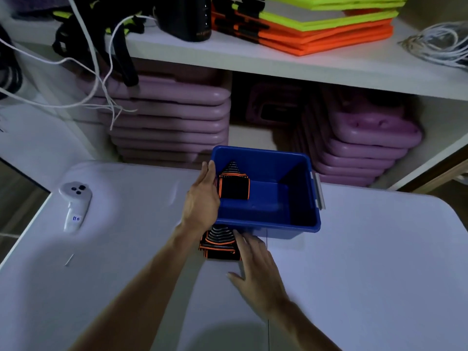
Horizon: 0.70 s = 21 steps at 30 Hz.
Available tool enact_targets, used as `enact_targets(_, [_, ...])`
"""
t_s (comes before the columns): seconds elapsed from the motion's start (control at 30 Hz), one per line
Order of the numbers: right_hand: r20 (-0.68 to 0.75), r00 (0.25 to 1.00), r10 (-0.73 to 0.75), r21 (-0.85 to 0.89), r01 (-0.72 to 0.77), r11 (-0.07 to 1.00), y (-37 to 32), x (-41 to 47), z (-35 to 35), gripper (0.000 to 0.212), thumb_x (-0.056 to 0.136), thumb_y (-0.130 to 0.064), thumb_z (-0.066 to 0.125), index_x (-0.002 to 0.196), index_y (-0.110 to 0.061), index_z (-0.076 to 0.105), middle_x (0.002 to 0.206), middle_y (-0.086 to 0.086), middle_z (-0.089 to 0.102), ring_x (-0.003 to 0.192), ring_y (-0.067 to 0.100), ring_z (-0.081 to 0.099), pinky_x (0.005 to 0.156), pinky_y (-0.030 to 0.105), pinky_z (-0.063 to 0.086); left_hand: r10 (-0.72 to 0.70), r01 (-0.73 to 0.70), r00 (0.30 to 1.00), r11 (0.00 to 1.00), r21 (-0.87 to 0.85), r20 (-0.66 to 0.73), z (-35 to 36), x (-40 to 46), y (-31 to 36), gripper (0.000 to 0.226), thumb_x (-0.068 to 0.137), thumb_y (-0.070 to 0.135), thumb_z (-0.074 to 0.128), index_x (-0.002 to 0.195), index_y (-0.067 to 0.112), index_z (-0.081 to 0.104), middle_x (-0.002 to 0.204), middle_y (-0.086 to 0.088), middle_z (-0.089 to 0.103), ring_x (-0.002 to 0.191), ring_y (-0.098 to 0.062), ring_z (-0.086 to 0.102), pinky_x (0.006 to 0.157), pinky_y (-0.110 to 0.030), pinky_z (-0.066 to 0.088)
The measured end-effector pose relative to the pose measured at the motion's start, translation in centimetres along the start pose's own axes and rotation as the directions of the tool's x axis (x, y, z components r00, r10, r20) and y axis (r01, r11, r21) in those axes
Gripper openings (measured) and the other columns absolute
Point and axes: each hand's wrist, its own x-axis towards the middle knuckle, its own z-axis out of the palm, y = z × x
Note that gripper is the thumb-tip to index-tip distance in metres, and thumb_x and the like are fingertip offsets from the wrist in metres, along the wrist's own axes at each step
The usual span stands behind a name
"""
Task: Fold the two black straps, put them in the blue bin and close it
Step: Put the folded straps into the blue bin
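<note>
An open blue bin (291, 224) stands on the white table (367, 262), with no lid in sight. One folded black strap with orange edging (234, 184) lies inside it, against the left wall. My left hand (202, 198) rests flat against the bin's left rim, fingers straight, beside that strap. A second folded black strap (219, 243) sits on the table just in front of the bin. My right hand (255, 272) is spread open, its fingertips touching the right edge of that strap.
A white controller (74, 205) lies on the table's left part. Behind the table are shelves with stacked purple cases (172, 122), orange and yellow pads (316, 24), white cables (440, 46) and dangling cords (106, 79).
</note>
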Motion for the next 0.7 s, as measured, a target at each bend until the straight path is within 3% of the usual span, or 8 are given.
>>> enact_targets(0.1, [-0.064, 0.998, -0.026, -0.015, 0.025, 1.0, -0.1, 1.0, 0.9, 0.078, 0.08, -0.027, 0.075, 0.144, -0.022, 0.032, 0.14, -0.004, 0.047, 0.127, 0.014, 0.043, 0.098, 0.031, 0.048, 0.005, -0.005, 1.0, 1.0, 0.02, 0.004, 0.0, 0.0, -0.2, 0.063, 0.093, -0.002, 0.039, 0.151, 0.015, 0.022, 0.158, -0.011, 0.023, 0.126, -0.034, 0.052, 0.096, -0.048, 0.049])
enact_targets(0.27, [-0.099, 0.99, -0.105, -0.106, 0.095, 0.99, 0.9, 1.3, 1.6, 0.054, 0.083, -0.029, 0.072, 0.131, -0.017, 0.05, 0.131, 0.001, 0.053, 0.113, 0.019, 0.054, 0.09, 0.032, 0.051, 0.001, -0.002, 1.0, 0.999, 0.044, 0.015, -0.1, 0.0, -0.1, 0.062, 0.095, 0.001, 0.039, 0.152, 0.017, 0.02, 0.159, -0.008, 0.021, 0.128, -0.033, 0.05, 0.099, -0.044, 0.048])
enact_targets(0.47, [-0.067, 0.983, -0.17, -0.065, 0.166, 0.984, 1.4, 0.8, 1.1, 0.04, 0.094, -0.026, 0.06, 0.13, -0.015, 0.049, 0.134, 0.002, 0.051, 0.123, 0.016, 0.047, 0.099, 0.031, 0.047, 0.027, -0.028, 1.0, 0.998, 0.047, 0.015, 0.0, 0.0, -0.4, 0.062, 0.094, -0.001, 0.04, 0.151, 0.016, 0.021, 0.159, -0.009, 0.022, 0.129, -0.033, 0.049, 0.097, -0.044, 0.049])
enact_targets(0.7, [-0.028, 0.973, -0.229, 0.065, 0.23, 0.971, 0.6, -1.9, -3.2, 0.042, 0.096, -0.024, 0.058, 0.134, -0.013, 0.042, 0.138, -0.001, 0.037, 0.128, 0.013, 0.04, 0.105, 0.024, 0.042, 0.036, -0.037, 0.999, 0.998, 0.056, 0.026, 0.1, 0.2, -0.8, 0.062, 0.095, 0.003, 0.038, 0.152, 0.021, 0.02, 0.159, -0.005, 0.021, 0.104, -0.036, 0.063, 0.083, -0.048, 0.055])
